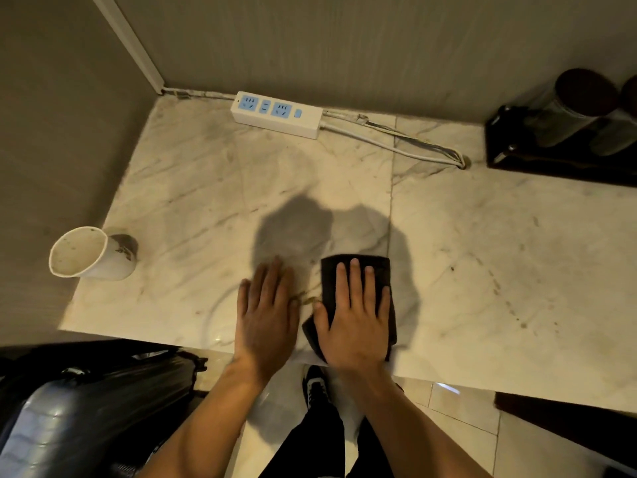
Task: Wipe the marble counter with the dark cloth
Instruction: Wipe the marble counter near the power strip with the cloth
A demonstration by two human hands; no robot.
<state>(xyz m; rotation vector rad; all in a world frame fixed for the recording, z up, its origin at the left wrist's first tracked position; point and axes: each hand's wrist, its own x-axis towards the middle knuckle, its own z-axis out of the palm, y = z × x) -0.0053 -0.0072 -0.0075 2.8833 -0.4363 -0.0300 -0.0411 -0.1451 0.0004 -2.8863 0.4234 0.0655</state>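
Cloth [358, 270], dark and folded, lies near the front edge of the marble table [482, 270], pinned under your right hand [355, 322], fingers spread flat, grip released. Your left hand [267, 315] rests palm-down just beside it, grasping nothing. A white cup [89, 253] stands at the table's left edge, a power strip [275, 113] against the back wall.

One view only, from the person's head, looking steeply down and forward. Both hands sit low in the middle, close to the lens: the left hand [267, 313] and the right hand [355, 317] lie flat on the marble counter [482, 253]. Ahead of the hands the counter runs to the wall; behind them, forearms and floor fill the bottom edge.
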